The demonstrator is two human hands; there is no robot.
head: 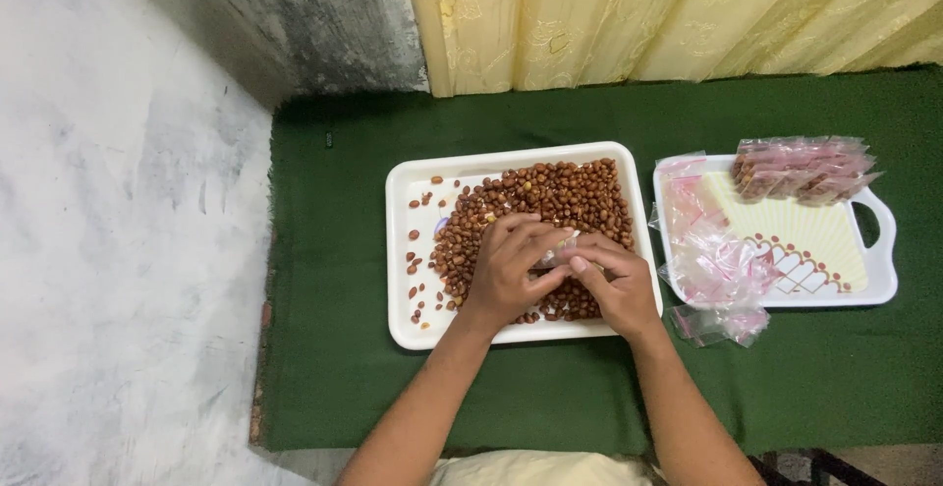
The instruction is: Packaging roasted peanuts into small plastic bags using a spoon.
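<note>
A dark green felt-like cloth (550,388) is spread over a table set against a mottled grey-white wall (118,201), with a pale yellow curtain (668,14) of embroidered, pleated fabric hung behind. On the cloth a white rectangular plastic tray (403,250) with rounded corners is placed, and a dense heap of reddish-brown skinned peanuts (560,196) is piled toward its right half, with loose nuts scattered across the bare left part. Both forearms are extended from the lower edge of the view and brought together over the heap. The left hand (506,270) is held palm down with its fingers curled, and the right hand (614,280) is turned inward with its fingers bent; between their fingertips a small clear plastic pouch (558,248) is pinched just above the peanuts, though its contents cannot be made out. To the right, just beside the first tray, a second white tray with a handle (879,240) is seen, its floor printed with a pale yellow rayed pattern and a reddish border. A loose, crinkled pile of empty transparent pink-tinted pouches (717,265) is spilled over its left rim onto the cloth, and a neat row of filled pouches (801,167) is stacked along its far edge.
</note>
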